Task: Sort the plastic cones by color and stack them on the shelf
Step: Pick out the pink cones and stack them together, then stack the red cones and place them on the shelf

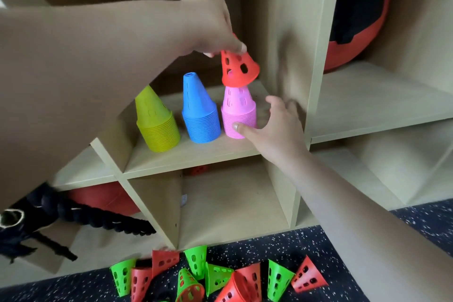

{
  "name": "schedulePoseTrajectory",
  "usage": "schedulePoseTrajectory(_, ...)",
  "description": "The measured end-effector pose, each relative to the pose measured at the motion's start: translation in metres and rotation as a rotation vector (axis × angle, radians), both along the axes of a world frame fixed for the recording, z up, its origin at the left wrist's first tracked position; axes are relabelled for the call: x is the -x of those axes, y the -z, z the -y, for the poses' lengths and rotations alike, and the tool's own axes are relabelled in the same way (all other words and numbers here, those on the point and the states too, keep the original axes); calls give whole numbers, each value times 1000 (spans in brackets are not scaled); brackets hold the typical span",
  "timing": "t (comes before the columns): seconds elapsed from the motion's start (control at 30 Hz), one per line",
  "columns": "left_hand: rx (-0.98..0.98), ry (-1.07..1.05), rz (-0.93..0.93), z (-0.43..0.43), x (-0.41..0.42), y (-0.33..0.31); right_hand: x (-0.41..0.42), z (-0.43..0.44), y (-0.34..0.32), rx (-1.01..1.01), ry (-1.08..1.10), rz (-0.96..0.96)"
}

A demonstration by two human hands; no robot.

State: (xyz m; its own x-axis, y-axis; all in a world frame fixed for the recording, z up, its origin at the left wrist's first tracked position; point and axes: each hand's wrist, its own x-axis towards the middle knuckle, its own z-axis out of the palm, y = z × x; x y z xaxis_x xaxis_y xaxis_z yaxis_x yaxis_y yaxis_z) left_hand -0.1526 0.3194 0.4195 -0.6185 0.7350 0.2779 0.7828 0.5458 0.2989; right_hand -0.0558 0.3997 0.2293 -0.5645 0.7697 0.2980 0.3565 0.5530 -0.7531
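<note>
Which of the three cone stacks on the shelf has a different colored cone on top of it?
The pink stack, rightmost of the three: a red cone held by the left hand sits tilted on it.

Crowded cubby, open neighbours

In the middle cubby (pixel 196 157) the yellow stack (pixel 158 125), blue stack (pixel 199 115) and pink stack (pixel 237 115) stand in a row with narrow gaps between them; the right hand (pixel 277 125) fills the gap between the pink stack and the divider wall (pixel 289 32). The left hand (pixel 210 24) and its tilted red cone (pixel 239 68) block the space above the pink stack. Room is open above yellow and blue. The cubby below is mostly bare. Loose red and green cones (pixel 215 277) clutter the floor (pixel 416 218) in front.
</note>
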Motion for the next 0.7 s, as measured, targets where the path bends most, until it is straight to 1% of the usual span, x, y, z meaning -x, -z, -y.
schedulePoseTrajectory(0.1, -281, 18, 127, 27, -6, 4, -13, 11, 1, -15, 15, -129)
schedulePoseTrajectory(0.2, -551, 52, 253, 66, -16, 36, -33, 34, -2, -35, -38, -395)
schedulePoseTrajectory(0.27, -706, 47, 411, 92, -28, 67, -47, 54, -7, 86, -171, -555)
schedulePoseTrajectory(0.33, -814, 55, 596, 114, -43, 101, -58, 74, -9, 308, -364, -665)
schedulePoseTrajectory(0.37, -848, 67, 681, 124, -53, 119, -63, 83, -9, 425, -456, -690)
schedulePoseTrajectory(0.4, -877, 79, 764, 134, -63, 136, -67, 93, -8, 518, -534, -695)
schedulePoseTrajectory(0.47, -922, 95, 897, 151, -80, 168, -73, 107, -4, 617, -632, -674)
schedulePoseTrajectory(0.5, -924, 87, 926, 158, -86, 183, -75, 113, 1, 644, -647, -669)
schedulePoseTrajectory(0.57, -888, 54, 929, 174, -98, 208, -81, 122, 17, 671, -582, -644)
schedulePoseTrajectory(0.6, -867, 37, 930, 183, -102, 221, -85, 125, 27, 649, -534, -602)
schedulePoseTrajectory(0.63, -837, 26, 939, 193, -106, 234, -91, 129, 38, 590, -500, -514)
schedulePoseTrajectory(0.7, -706, 12, 901, 212, -117, 259, -103, 142, 58, 427, -509, -242)
